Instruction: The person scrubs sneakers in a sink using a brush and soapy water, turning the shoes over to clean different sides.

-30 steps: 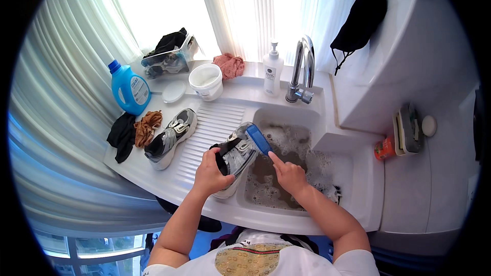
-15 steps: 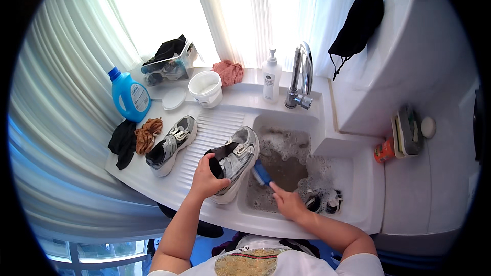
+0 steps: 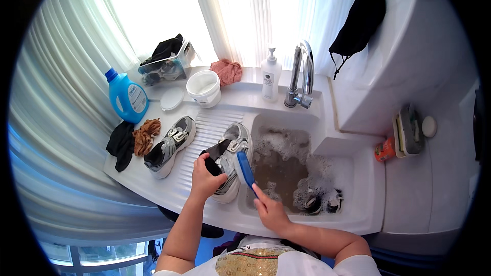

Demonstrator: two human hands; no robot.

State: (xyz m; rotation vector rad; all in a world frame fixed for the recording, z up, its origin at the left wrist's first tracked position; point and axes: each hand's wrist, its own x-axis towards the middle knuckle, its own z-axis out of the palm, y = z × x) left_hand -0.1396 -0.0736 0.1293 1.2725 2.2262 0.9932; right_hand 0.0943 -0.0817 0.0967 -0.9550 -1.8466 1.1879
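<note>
My left hand [image 3: 207, 180] grips a grey and white sneaker [image 3: 236, 145] by its black-lined collar, at the sink's left rim. In my right hand [image 3: 271, 212] is a blue scrub brush [image 3: 245, 167], its bristles against the side of the sneaker facing the basin. A second grey sneaker [image 3: 170, 145] lies to the left on the ribbed drainboard [image 3: 204, 135]. Murky, foamy water fills part of the sink [image 3: 279, 174]. Black and white items [image 3: 333, 202], perhaps shoes, sit partly under the suds at the near right; their lower parts are hidden.
A chrome faucet [image 3: 299, 79] and a white pump bottle [image 3: 270, 79] stand behind the basin. Along the left are a blue detergent jug [image 3: 127, 97], a white tub [image 3: 204, 88], a clear bin [image 3: 169, 64] and brown cloth [image 3: 147, 135]. A black mask [image 3: 358, 23] hangs at right.
My right hand has moved left and raised the brush out of the basin area onto the sneaker's side. The sneaker has shifted slightly left with my left hand.
</note>
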